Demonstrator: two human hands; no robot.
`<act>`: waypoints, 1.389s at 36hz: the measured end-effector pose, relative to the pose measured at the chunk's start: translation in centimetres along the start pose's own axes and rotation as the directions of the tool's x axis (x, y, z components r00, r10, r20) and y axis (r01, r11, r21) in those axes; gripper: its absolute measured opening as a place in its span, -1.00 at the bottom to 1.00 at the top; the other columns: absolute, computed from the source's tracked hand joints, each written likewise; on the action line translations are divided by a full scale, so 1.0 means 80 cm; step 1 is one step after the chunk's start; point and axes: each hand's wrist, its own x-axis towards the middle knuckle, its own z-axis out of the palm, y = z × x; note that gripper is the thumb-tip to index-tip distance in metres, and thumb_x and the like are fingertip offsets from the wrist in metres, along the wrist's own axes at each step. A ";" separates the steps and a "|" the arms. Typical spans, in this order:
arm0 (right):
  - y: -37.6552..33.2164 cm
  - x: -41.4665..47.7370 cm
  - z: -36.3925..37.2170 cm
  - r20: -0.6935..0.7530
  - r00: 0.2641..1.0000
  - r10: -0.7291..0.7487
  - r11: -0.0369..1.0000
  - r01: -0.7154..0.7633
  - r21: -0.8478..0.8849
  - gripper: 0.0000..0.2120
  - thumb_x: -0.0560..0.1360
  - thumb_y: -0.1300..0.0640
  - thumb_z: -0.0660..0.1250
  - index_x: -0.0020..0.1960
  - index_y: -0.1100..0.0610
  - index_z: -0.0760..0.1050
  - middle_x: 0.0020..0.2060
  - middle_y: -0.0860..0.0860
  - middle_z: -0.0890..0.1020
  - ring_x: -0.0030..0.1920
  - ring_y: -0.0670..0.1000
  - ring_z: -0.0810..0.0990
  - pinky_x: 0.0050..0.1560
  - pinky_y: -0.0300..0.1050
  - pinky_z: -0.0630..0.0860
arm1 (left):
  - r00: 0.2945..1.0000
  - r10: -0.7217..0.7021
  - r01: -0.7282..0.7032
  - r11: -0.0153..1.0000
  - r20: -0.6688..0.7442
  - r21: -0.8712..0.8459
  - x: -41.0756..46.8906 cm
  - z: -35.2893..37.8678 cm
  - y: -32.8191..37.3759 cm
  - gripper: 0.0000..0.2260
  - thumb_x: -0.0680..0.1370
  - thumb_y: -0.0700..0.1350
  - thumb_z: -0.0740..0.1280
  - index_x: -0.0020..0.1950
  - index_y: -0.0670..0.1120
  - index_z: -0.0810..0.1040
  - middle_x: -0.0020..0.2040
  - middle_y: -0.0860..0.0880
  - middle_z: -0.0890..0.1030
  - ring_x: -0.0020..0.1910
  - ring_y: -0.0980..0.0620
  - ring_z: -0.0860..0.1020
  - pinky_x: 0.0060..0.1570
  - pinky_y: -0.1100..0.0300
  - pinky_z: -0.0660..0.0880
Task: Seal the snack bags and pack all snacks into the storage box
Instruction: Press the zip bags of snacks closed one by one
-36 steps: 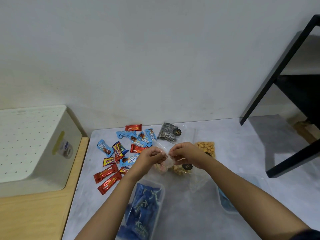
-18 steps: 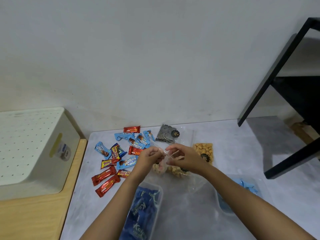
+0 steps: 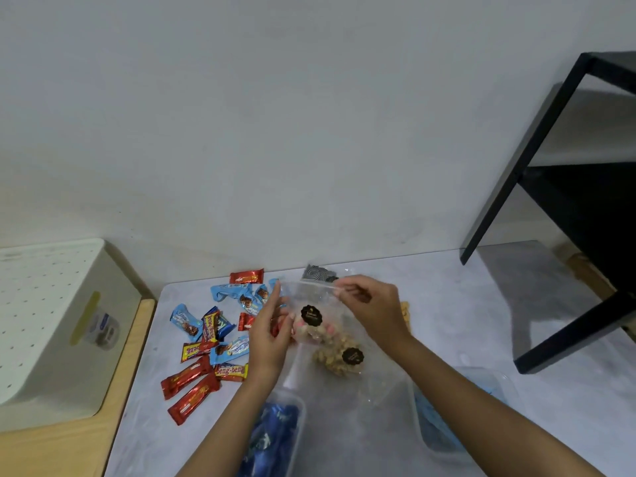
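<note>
A clear zip snack bag (image 3: 309, 333) with pink and white pieces and a black round sticker is lifted above the grey table (image 3: 481, 321). My right hand (image 3: 373, 313) pinches its top right corner. My left hand (image 3: 270, 335) holds its left edge, fingers nearly straight. Below it lies a second clear bag of nuts (image 3: 332, 358) with the same sticker. A bag of orange crackers (image 3: 406, 313) peeks out behind my right wrist, and a dark spiral-patterned bag (image 3: 318, 273) lies farther back. The clear storage box (image 3: 299, 406) in front of me holds blue packets.
Loose red bars (image 3: 187, 376) and blue packets (image 3: 229, 292) are scattered left of my hands. A second clear container (image 3: 421, 418) with something blue sits at the right. A white perforated box (image 3: 51, 321) stands on a wooden top at left. A black shelf frame (image 3: 516, 173) stands at right.
My hands have drawn apart along the bag's top edge, the right one moving right. The bag now hangs spread out with its sticker facing me.
</note>
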 end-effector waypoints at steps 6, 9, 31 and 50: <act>0.002 0.040 -0.069 -0.187 0.975 0.124 0.965 -0.074 0.251 -0.89 0.40 0.31 0.45 -0.09 0.17 0.63 -0.27 -0.02 0.68 -0.22 -0.13 0.64 -0.12 -0.34 0.55 | 0.998 0.051 -0.049 0.996 0.024 -0.073 0.030 0.079 0.036 -0.49 0.51 0.00 0.28 0.44 0.15 0.22 0.06 0.09 0.51 0.04 0.18 0.51 0.04 0.31 0.48; 0.023 0.054 -0.104 -0.299 0.941 0.158 0.962 -0.078 0.262 -0.87 0.40 0.32 0.45 -0.12 0.11 0.62 -0.26 0.00 0.68 -0.21 -0.09 0.65 -0.10 -0.34 0.56 | 0.990 0.123 -0.118 0.990 0.064 -0.082 0.044 0.129 0.050 -0.51 0.56 -0.21 0.27 0.45 0.03 0.22 -0.05 0.07 0.49 -0.06 0.20 0.49 -0.03 0.35 0.48; 0.198 0.179 -0.178 -0.478 0.826 0.301 0.953 -0.272 0.131 -0.87 0.43 0.23 0.43 -0.03 0.19 0.59 -0.15 -0.01 0.63 -0.16 -0.17 0.56 -0.18 -0.51 0.46 | 0.991 0.099 -0.103 0.993 0.089 0.048 0.122 0.333 -0.003 -0.45 0.53 -0.29 0.26 0.44 0.05 0.18 0.01 -0.04 0.46 0.00 0.25 0.46 -0.03 0.42 0.48; 0.173 0.143 -0.178 -0.333 0.912 0.239 0.947 -0.295 -0.128 -0.73 0.48 0.25 0.36 0.16 0.20 0.46 0.00 0.00 0.55 0.00 -0.03 0.54 -0.06 -0.33 0.46 | 0.913 0.219 -0.326 0.899 0.343 0.293 0.113 0.252 0.013 -0.73 0.51 -0.22 0.31 0.22 -0.13 0.50 0.20 -0.09 0.45 0.22 0.06 0.38 0.24 0.32 0.27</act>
